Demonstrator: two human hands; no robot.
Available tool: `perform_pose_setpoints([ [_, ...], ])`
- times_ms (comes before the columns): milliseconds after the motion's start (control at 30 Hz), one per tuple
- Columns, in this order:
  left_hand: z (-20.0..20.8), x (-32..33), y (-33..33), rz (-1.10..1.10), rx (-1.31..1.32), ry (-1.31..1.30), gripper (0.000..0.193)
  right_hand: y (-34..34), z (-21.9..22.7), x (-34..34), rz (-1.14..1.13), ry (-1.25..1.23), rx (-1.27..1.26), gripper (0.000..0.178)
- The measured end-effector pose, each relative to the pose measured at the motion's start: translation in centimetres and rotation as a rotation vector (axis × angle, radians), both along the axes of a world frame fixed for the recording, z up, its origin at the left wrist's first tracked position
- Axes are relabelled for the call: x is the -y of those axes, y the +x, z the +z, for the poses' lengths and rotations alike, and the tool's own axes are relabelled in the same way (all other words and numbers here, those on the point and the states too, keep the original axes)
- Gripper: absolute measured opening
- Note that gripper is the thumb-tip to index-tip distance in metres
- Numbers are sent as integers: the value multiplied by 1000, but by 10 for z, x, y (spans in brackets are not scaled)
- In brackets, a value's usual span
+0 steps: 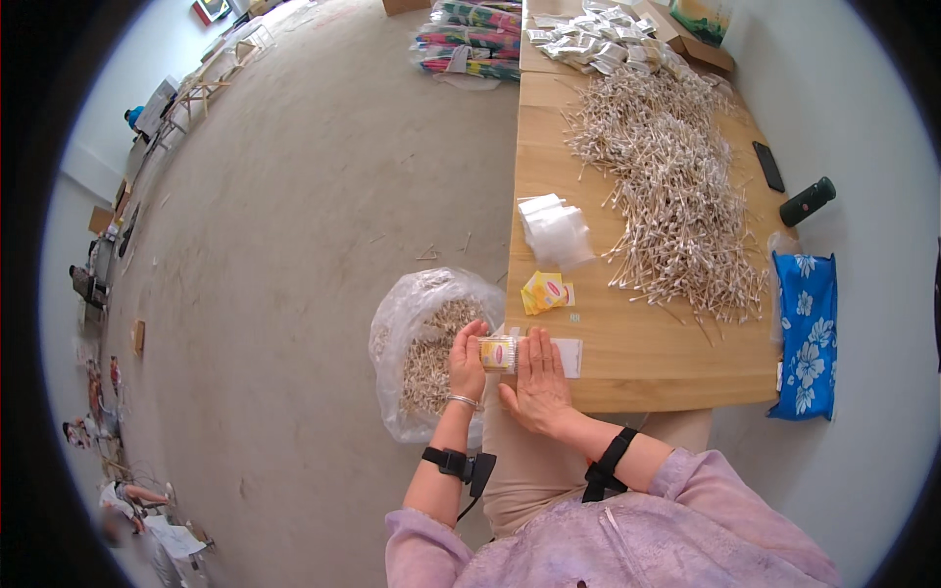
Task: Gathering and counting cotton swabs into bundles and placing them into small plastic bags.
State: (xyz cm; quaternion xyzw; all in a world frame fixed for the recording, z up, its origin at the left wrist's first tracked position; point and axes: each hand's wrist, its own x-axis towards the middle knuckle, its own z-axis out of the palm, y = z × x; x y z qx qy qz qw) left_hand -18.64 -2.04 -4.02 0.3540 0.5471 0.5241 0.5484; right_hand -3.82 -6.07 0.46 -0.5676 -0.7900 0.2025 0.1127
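Item: one clear packet of cotton swabs with a yellow label (497,354), lying between our two grips at the near-left edge of the bench (676,367). Left grip (466,365): curled around the packet's left end, holding it. Right grip (541,384): flat, fingers straight and close together, laid at the packet's right end. Just right of those fingers we list a white rectangular piece (568,359), partly covered by them.

Left of the left grip, below bench level: one translucent plastic sack (388,333) of loose swabs. Just beyond the right grip: a few yellow cards (547,292); past these, a stack of clear bags (556,233). Farther beyond and to the right: a large heap of loose cotton swabs (676,186), with a pile of packets (598,41) at its far end. Well right of both grips: a black phone (768,167), a dark cylinder (808,202) and a blue flowered bag (806,338).
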Motion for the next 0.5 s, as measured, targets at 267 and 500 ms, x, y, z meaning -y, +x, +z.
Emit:
perform_pose_setpoints([
  [267, 8, -5, -6, 12, 102, -40, 48, 14, 2, -33, -293, 83, -768, 66],
  [500, 2, -3, -6, -172, 91, 32, 57, -8, -17, -33, -246, 85, -960, 58],
])
